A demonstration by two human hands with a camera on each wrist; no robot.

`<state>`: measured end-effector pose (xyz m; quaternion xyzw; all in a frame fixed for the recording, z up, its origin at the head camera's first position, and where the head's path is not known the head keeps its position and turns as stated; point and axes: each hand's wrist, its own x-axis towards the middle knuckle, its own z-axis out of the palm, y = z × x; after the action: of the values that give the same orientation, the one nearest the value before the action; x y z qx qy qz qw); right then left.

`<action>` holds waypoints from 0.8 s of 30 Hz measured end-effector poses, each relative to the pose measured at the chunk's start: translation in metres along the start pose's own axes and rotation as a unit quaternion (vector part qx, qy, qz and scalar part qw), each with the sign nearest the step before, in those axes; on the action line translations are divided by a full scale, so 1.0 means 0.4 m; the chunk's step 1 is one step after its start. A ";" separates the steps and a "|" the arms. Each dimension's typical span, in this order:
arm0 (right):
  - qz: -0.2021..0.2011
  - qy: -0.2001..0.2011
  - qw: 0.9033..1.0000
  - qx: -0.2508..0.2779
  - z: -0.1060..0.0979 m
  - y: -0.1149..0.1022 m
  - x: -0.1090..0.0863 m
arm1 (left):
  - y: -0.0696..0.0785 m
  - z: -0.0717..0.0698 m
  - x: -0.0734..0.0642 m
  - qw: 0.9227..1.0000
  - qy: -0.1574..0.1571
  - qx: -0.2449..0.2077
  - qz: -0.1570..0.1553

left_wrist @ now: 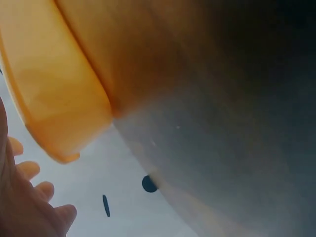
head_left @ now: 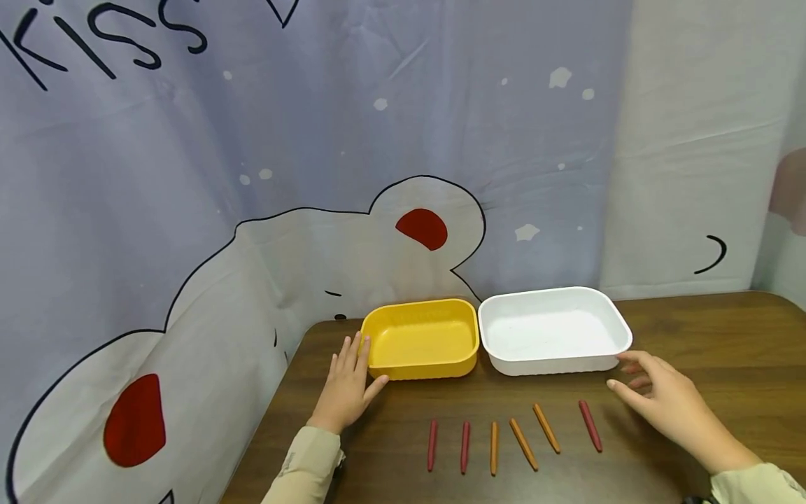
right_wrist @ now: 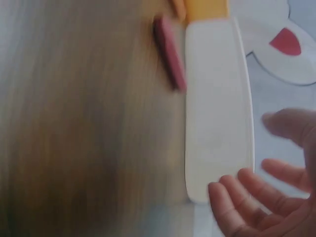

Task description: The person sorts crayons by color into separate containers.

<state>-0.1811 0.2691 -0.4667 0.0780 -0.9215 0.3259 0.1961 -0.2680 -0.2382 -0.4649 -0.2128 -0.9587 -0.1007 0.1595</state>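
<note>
has the left hand (head_left: pixel 345 393) at the left end of the yellow tray (head_left: pixel 420 339), with fingers (head_left: pixel 352 353) straight and slightly apart and the thumb near the front left corner; cannot tell from the views about firm contact with the tray wall. reaches the right hand (head_left: pixel 658 393) to the front right corner of the white tray (head_left: pixel 554 323), with fingers (head_left: pixel 636 358) loosely bent, spread apart, and the thumb well away from them; cannot tell about touch at the rim there either. has both trays side by side toward the back of the wooden surface (head_left: pixel 705 329), yellow on the left, white on the right. has a loose row of six slim sticks in front of the trays, from left to right: first red stick (head_left: pixel 432 444), second red stick (head_left: pixel 464 448), first orange stick (head_left: pixel 494 448), second orange stick (head_left: pixel 524 444), third orange stick (head_left: pixel 546 428), third red stick (head_left: pixel 590 425), with the last three slanted and the third red stick nearest the right hand. wears pale sleeves (head_left: pixel 308 455). faces a blue and whitish cloth (head_left: pixel 302 140) with white stars, red patches (head_left: pixel 135 420) and black lettering (head_left: pixel 85 47).
</note>
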 end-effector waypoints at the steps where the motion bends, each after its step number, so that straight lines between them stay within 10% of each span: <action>1: 0.013 -0.014 1.000 0.005 0.004 -0.006 -0.001 | 0.001 0.003 0.000 1.000 -0.004 0.001 0.000; 8: 0.088 -0.105 0.990 0.040 0.032 -0.038 -0.007 | 0.001 0.013 -0.007 1.000 -0.022 0.008 -0.007; 24: 0.130 -0.140 0.982 0.011 0.079 -0.075 0.003 | 0.001 0.023 0.006 0.999 -0.043 0.006 -0.012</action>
<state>-0.1838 0.2260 -0.4715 0.0041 -0.9385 0.3446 0.0206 -0.2723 -0.2346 -0.4728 -0.2048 -0.9676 -0.0881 0.1185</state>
